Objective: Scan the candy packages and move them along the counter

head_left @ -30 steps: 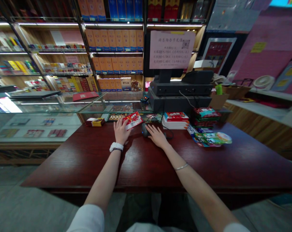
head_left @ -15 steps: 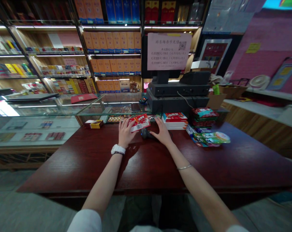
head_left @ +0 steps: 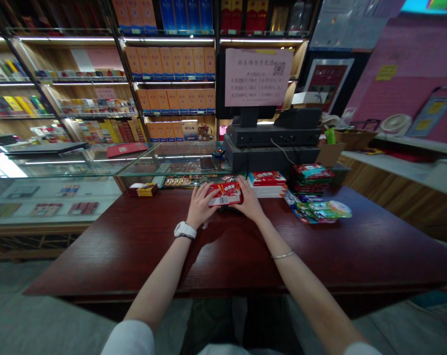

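Between my two hands is a red and white snack box, its barcode side turned toward me. My left hand, with a white watch at the wrist, grips the box's left end. At the right end, my right hand closes on it with thumb below and fingers above. Under the box, a black barcode scanner lies mostly hidden on the dark red table. Just right of my right hand stands a stack of similar red and white boxes.
Colourful snack packets lie right of the stack, with more piled packets behind. A small pile of yellow and red packs sits at the back left. A black register with a monitor and a glass display case border the table's far side.
My left hand has carried the box rightward and levelled it over the scanner. My right hand, apart from the box before, now holds its right end.
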A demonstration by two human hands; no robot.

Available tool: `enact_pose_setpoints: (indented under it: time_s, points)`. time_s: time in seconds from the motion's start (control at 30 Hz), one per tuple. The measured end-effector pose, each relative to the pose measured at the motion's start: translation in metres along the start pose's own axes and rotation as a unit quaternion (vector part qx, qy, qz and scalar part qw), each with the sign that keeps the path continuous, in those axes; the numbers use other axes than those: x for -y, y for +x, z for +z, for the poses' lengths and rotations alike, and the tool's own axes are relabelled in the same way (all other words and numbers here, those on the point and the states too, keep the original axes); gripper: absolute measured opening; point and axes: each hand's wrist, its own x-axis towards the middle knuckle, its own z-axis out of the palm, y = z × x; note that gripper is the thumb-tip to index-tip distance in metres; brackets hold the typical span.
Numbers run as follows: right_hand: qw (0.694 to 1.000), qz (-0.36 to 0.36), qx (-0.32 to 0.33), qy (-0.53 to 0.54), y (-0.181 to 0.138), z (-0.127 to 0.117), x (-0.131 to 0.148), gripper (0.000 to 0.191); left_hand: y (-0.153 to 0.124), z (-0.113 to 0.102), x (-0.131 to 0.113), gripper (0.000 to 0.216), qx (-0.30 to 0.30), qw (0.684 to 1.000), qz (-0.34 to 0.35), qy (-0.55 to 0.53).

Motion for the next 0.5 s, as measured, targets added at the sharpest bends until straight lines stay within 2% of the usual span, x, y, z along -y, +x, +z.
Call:
enact_pose_setpoints:
  time_s: [0.2,0.33,0.5]
  points:
    - [1.000,0.009,0.000,0.021,0.000,-0.003,-0.008,0.104,0.002,-0.007,0.001,0.051,0.016,1.000,-0.002,-0.018]
    - [0.995,0.008,0.007,0.098,0.003,-0.005,-0.010,0.110,0.004,-0.013,0.002,0.056,0.028,0.999,-0.014,-0.043]
    - [0.981,-0.001,0.032,0.189,0.005,-0.013,0.002,0.101,0.004,-0.014,0.005,0.063,0.040,0.997,-0.022,-0.066]
